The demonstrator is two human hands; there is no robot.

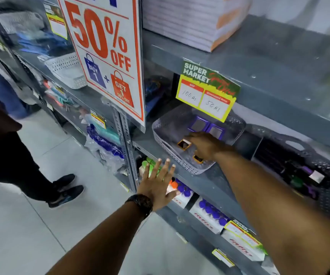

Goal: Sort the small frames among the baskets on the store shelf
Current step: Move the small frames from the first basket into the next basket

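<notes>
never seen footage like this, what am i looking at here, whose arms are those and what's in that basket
There is one picture, taken by a camera worn on a person's head, looking down at their own arms in a store aisle. No machine is involved. The right hand reaches into a light grey basket on the shelf. Inside lie two purple frames side by side at the back and two small orange frames, which the hand hovers near. Whether it has a grip on anything I cannot tell. The left hand, with a watch on the wrist, is spread open and empty. A dark basket sits further right.
</notes>
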